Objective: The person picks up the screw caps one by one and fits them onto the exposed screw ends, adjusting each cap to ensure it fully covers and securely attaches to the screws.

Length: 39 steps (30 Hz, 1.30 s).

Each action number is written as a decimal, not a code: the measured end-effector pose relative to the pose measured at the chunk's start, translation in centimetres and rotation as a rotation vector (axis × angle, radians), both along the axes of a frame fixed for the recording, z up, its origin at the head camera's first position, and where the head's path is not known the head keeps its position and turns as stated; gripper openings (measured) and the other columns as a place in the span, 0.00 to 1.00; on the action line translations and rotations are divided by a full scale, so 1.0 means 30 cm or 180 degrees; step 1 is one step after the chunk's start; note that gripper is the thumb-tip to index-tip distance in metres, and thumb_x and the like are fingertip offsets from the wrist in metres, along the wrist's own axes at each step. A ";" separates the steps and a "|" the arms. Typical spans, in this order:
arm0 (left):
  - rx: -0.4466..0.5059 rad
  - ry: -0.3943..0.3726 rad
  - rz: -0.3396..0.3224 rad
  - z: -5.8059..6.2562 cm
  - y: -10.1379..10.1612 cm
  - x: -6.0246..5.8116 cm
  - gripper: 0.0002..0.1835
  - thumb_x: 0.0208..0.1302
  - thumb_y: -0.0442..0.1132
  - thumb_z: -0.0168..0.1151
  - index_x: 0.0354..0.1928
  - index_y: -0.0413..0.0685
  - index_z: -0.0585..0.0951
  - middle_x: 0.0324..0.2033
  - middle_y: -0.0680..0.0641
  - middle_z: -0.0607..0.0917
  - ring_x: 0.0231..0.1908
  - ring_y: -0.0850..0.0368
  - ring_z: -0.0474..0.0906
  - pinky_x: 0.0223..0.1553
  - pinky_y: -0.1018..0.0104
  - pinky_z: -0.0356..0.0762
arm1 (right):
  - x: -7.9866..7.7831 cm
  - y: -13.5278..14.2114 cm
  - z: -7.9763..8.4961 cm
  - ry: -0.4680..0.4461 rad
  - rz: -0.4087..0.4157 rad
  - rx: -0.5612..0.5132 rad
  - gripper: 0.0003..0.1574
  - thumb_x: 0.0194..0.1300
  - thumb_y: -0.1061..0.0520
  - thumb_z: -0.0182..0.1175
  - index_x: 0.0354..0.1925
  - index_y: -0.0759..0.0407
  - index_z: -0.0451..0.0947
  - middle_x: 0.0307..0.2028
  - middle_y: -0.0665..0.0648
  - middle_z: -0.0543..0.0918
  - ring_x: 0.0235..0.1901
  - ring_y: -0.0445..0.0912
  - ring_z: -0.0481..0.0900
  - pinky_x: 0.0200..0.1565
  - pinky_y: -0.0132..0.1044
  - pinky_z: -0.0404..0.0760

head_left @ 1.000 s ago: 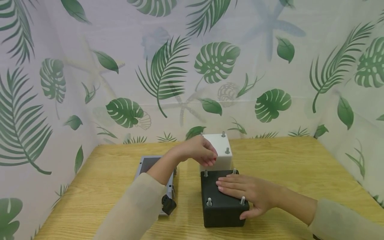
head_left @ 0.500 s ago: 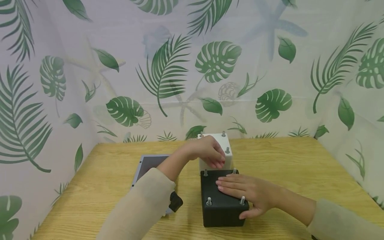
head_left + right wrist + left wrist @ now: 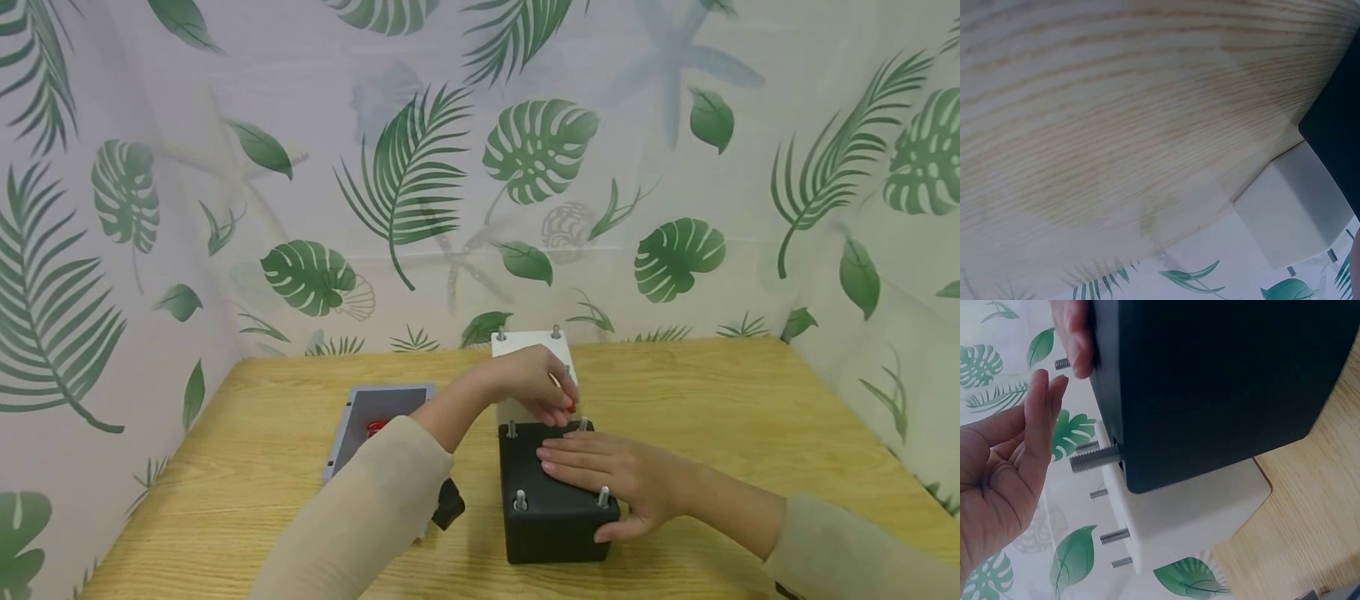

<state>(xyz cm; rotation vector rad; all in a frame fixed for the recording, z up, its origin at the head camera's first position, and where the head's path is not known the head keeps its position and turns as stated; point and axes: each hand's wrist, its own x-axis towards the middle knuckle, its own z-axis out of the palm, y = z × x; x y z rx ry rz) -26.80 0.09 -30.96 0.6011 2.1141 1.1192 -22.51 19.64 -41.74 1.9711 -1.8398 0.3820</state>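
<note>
My left hand pinches a small red piece between thumb and fingertips, in the head view. It hangs just above the far right threaded stud of a black box. Fingers hide most of the piece, so I cannot tell its kind. My right hand lies flat on the box's top, fingers straight, thumb down its near right side. In the left wrist view, thick studs stick out of the black box, and the left fingertips are near one farther along.
Behind the black box stands a white box with similar studs. To the left, partly under my left sleeve, a grey tray holds red items. A black object shows beside that sleeve. Leaf-print cloth encloses the wooden table.
My left hand has moved right, from over the white box to the black box's far right stud. More of the tray and its red items show. The right hand stays put.
</note>
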 end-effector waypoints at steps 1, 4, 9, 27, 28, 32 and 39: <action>0.0013 -0.0003 -0.0007 0.000 0.002 0.002 0.09 0.66 0.27 0.54 0.43 0.29 0.81 0.23 0.45 0.83 0.23 0.60 0.81 0.31 0.67 0.84 | -0.001 -0.001 0.000 0.0000 0.0000 -0.0006 0.45 0.69 0.35 0.45 0.63 0.73 0.63 0.64 0.68 0.67 0.65 0.57 0.64 0.71 0.41 0.54; 0.0021 0.0006 -0.0047 0.002 0.009 0.007 0.09 0.66 0.26 0.53 0.43 0.30 0.81 0.24 0.44 0.83 0.23 0.59 0.81 0.31 0.67 0.84 | -0.002 -0.002 -0.002 0.0004 0.0002 -0.0022 0.45 0.69 0.35 0.45 0.63 0.73 0.63 0.64 0.68 0.67 0.65 0.57 0.64 0.71 0.41 0.54; -0.0035 0.0103 -0.0068 0.005 0.024 0.018 0.09 0.65 0.26 0.53 0.42 0.31 0.81 0.23 0.45 0.83 0.23 0.60 0.80 0.31 0.68 0.84 | 0.002 -0.001 -0.004 -0.0016 -0.0028 -0.0022 0.45 0.69 0.35 0.45 0.63 0.73 0.63 0.64 0.68 0.67 0.65 0.57 0.64 0.71 0.40 0.54; -0.0376 0.0391 -0.0284 0.005 0.046 0.016 0.07 0.65 0.31 0.57 0.39 0.36 0.83 0.24 0.47 0.83 0.25 0.61 0.80 0.33 0.71 0.83 | 0.010 -0.003 -0.006 -0.0074 -0.0078 -0.0043 0.44 0.69 0.36 0.46 0.63 0.73 0.64 0.64 0.67 0.68 0.65 0.56 0.65 0.71 0.38 0.54; -0.0382 0.0407 -0.0300 0.004 0.048 0.016 0.07 0.66 0.32 0.57 0.37 0.36 0.83 0.24 0.47 0.83 0.25 0.61 0.80 0.33 0.71 0.83 | 0.010 -0.004 -0.006 -0.0067 -0.0080 -0.0048 0.44 0.69 0.36 0.45 0.63 0.73 0.64 0.64 0.67 0.68 0.65 0.56 0.65 0.71 0.38 0.54; -0.0444 0.0542 -0.0345 0.005 0.054 0.022 0.09 0.67 0.33 0.56 0.34 0.37 0.83 0.22 0.48 0.82 0.25 0.60 0.80 0.33 0.71 0.83 | 0.012 -0.005 -0.004 -0.0044 -0.0091 -0.0064 0.44 0.70 0.36 0.43 0.63 0.73 0.64 0.63 0.67 0.69 0.65 0.56 0.65 0.71 0.39 0.54; -0.0542 0.0676 -0.0318 0.003 0.057 0.029 0.07 0.65 0.32 0.59 0.34 0.37 0.83 0.22 0.48 0.82 0.26 0.58 0.81 0.33 0.68 0.83 | 0.011 -0.007 -0.004 -0.0018 -0.0090 -0.0059 0.44 0.70 0.36 0.43 0.63 0.73 0.64 0.63 0.67 0.68 0.65 0.55 0.65 0.71 0.39 0.54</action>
